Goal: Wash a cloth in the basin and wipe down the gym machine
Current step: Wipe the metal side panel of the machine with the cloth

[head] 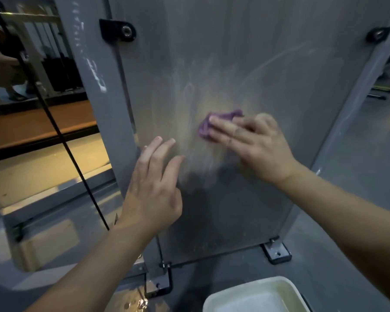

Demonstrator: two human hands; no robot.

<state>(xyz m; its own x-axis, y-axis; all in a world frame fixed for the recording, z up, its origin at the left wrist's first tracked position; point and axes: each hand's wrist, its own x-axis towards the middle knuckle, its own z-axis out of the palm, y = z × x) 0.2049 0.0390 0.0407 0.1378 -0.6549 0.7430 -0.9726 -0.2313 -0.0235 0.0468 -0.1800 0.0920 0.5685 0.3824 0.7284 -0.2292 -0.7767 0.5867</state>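
We face the tall grey metal panel of the gym machine, streaked where it has been wiped. Below it on the floor sits the pale rectangular plastic basin. Our left hand hovers open near the panel, fingers straight. Our right hand presses the crumpled purple cloth flat-fingered against the panel's middle. With only fingertips pinning it, the bunched cloth could slip out and fall. Its long axis seems to run up-right to down-left.
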